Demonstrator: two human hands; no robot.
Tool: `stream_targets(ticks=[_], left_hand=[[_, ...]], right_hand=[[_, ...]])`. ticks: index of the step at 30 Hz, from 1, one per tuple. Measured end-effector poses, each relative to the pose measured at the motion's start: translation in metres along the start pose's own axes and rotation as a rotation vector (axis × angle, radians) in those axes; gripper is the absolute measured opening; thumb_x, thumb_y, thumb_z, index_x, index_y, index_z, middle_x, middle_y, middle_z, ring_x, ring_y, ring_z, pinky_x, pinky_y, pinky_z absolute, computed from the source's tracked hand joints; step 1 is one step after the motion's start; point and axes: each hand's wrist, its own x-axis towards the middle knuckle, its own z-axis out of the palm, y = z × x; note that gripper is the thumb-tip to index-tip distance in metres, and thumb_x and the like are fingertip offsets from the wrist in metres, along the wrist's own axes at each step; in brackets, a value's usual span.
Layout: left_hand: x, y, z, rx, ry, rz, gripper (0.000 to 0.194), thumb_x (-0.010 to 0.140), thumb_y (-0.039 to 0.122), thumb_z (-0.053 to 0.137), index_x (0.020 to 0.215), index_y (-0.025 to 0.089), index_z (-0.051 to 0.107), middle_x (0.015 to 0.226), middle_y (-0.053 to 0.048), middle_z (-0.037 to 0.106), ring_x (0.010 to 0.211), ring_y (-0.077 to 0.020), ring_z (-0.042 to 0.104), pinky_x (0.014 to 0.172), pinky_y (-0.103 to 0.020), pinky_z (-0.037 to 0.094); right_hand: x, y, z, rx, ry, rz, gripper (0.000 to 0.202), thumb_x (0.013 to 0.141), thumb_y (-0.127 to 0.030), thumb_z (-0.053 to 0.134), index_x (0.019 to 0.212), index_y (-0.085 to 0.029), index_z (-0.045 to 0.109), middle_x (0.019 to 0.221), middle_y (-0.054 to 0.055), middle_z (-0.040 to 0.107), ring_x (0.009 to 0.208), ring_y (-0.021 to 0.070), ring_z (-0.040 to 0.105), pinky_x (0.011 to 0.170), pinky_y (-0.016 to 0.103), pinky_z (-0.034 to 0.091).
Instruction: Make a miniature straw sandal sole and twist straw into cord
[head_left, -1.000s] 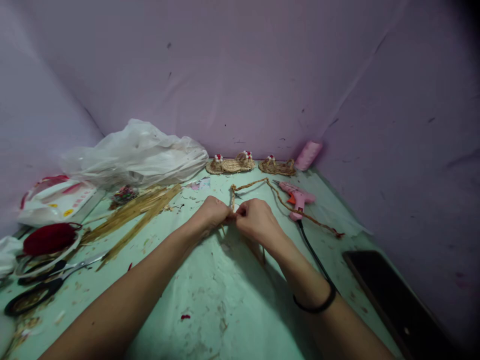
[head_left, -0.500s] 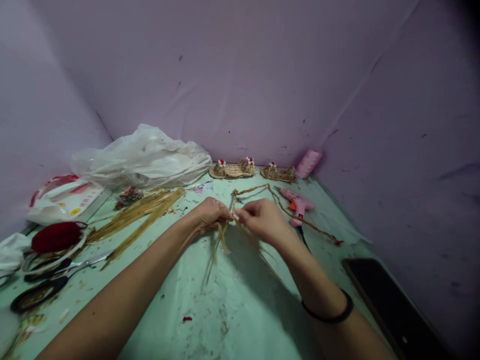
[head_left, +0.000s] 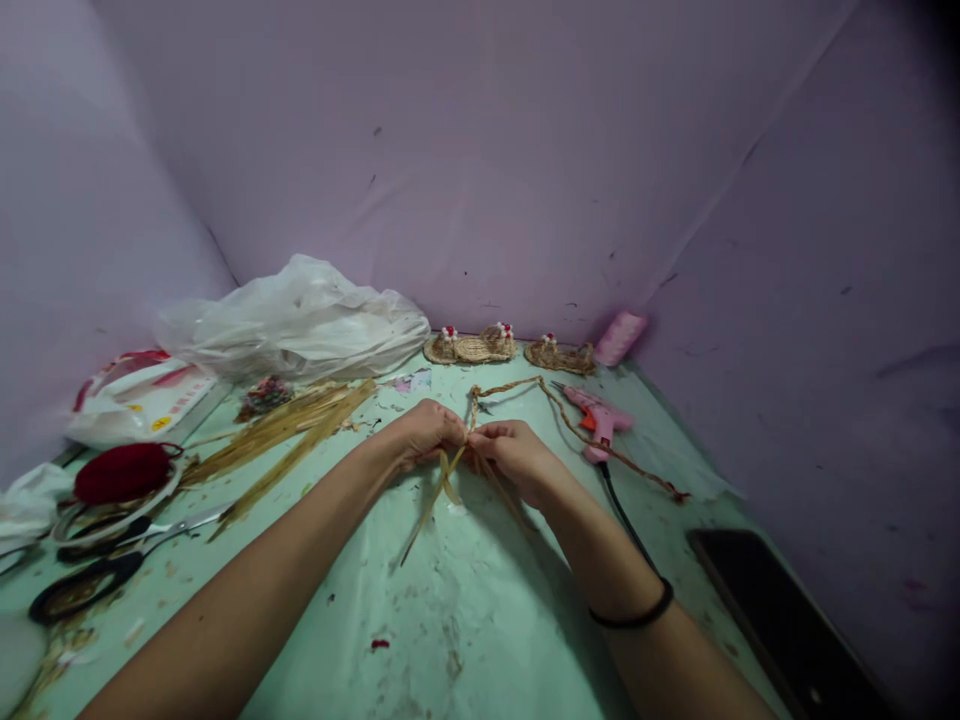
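Observation:
A thin braided straw cord (head_left: 510, 386) runs from between my hands up, across to the right and down past the glue gun. My left hand (head_left: 433, 432) pinches the cord's near end, where loose straw strands (head_left: 429, 515) hang toward me. Close against it, my right hand (head_left: 510, 452) is closed on strands at the same spot, with more loose ends trailing below it. The fingertips of both hands nearly touch. A black band circles my right wrist.
Left: dried straw strips (head_left: 300, 430), black-handled scissors (head_left: 112, 570), dark red yarn (head_left: 124, 473), a white plastic bag (head_left: 300, 315). Back: small woven slippers (head_left: 472, 348) and a pink spool (head_left: 621, 338). Right: a pink glue gun (head_left: 598, 420) with black cable, a dark phone (head_left: 780, 610).
My right hand has moved left and slightly down, closer to my left hand. The whole view has shifted slightly.

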Motion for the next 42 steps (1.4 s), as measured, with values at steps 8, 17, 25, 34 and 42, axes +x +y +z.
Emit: stream_targets(ticks=[8,17,25,34,42], left_hand=[[-0.005,0.008,0.005,0.185,0.054,0.032,0.007,0.050,0.014,0.048,0.048,0.013,0.055,0.036,0.005,0.036,0.036,-0.0056,0.028,0.038,-0.019,0.021],[-0.033,0.027,0.023,0.636,0.234,0.041,0.005,0.048,0.014,0.054,0.043,0.016,0.052,0.037,0.001,0.038,0.043,-0.0134,0.042,0.043,-0.023,0.026],[-0.046,0.036,0.036,0.750,0.288,0.125,0.005,0.055,0.016,0.055,0.050,0.015,0.055,0.046,-0.004,0.049,0.054,-0.0177,0.052,0.051,-0.024,0.034],[-0.015,0.020,0.017,-0.044,-0.029,-0.250,0.012,0.062,0.019,0.052,0.055,0.010,0.056,0.042,0.001,0.047,0.034,-0.0060,0.041,0.036,-0.018,0.029],[-0.014,0.021,0.025,0.068,0.182,-0.188,0.013,0.048,0.007,0.050,0.039,0.013,0.043,0.026,0.006,0.031,0.025,-0.0034,0.023,0.031,-0.019,0.012]], right_hand=[[0.004,0.022,0.004,0.060,0.163,-0.040,0.013,0.059,-0.016,0.051,0.047,-0.017,0.045,0.033,-0.009,0.030,0.030,0.0031,0.019,0.032,0.020,0.012],[0.006,0.032,0.005,0.147,0.206,-0.103,0.006,0.052,-0.017,0.052,0.049,-0.015,0.048,0.035,-0.008,0.036,0.032,0.0032,0.025,0.035,0.019,0.014],[0.007,0.032,0.001,0.250,0.115,-0.096,0.005,0.051,-0.018,0.051,0.049,-0.016,0.047,0.036,-0.007,0.041,0.033,0.0041,0.030,0.036,0.019,0.019],[0.011,0.034,-0.005,0.209,-0.062,-0.187,0.010,0.055,-0.020,0.053,0.049,-0.016,0.047,0.047,0.000,0.053,0.044,0.0088,0.047,0.045,0.020,0.032],[0.001,0.023,-0.015,-0.661,0.196,-0.465,0.015,0.064,-0.017,0.049,0.062,-0.016,0.063,0.056,0.003,0.061,0.051,0.0116,0.048,0.050,0.023,0.028]])
